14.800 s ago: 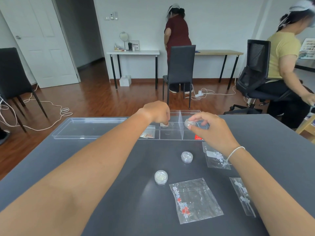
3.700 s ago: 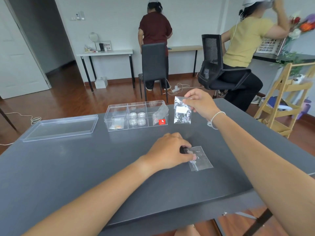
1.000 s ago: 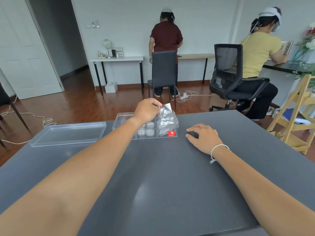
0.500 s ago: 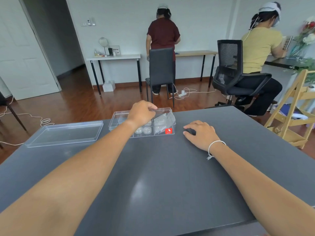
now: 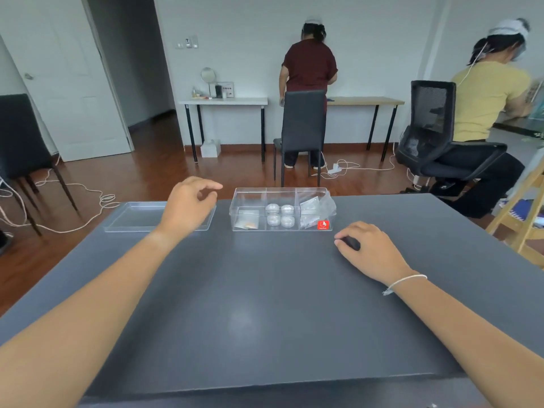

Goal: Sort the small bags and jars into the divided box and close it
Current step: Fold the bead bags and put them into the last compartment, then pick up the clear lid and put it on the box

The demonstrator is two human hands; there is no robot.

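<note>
left hand (image 5: 188,206): raised, fingers loosely curled, empty | right hand (image 5: 369,250): palm down, fingers curled

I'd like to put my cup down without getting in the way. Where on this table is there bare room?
The widest bare stretch of the grey table lies near the wearer, between the two forearms. Along the far edge it is crowded: the lid under the left hand, the divided box, and the right hand resting beside it.

Shared workroom (desks (image 5: 365,100), office chair (image 5: 432,136))
</note>
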